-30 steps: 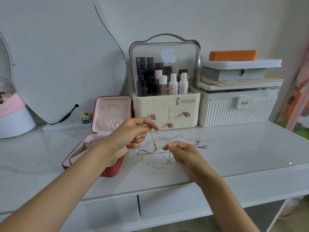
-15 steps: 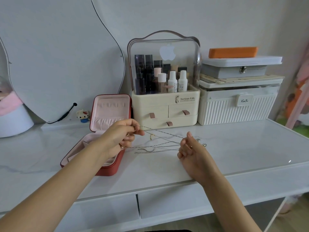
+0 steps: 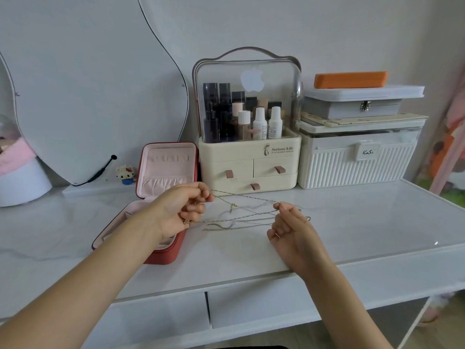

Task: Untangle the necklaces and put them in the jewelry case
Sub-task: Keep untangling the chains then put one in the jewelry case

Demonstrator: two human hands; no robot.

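Observation:
Thin tangled necklaces (image 3: 241, 217) stretch between my two hands just above the white tabletop. My left hand (image 3: 181, 210) pinches the chains at their left end, right beside the open jewelry case. My right hand (image 3: 289, 225) pinches the chains at their right end, fingers curled. A small gold pendant (image 3: 233, 205) hangs on one strand in the middle. A silver clasp end (image 3: 307, 218) lies on the table behind my right hand. The red jewelry case (image 3: 163, 255) with pink lining stands open at the left, lid upright; my left forearm hides part of its tray.
A cream cosmetics organiser (image 3: 249, 170) with small drawers stands behind the chains. A white ribbed box (image 3: 357, 162) with stacked boxes is at the back right. A mirror (image 3: 88, 84) leans at the back left, with a small toy figure (image 3: 125, 173) near it. The table's front edge (image 3: 251, 278) is near.
My hands have moved apart, left hand leftward and right hand rightward, pulling the hanging loops of chain taut into nearly level strands between them.

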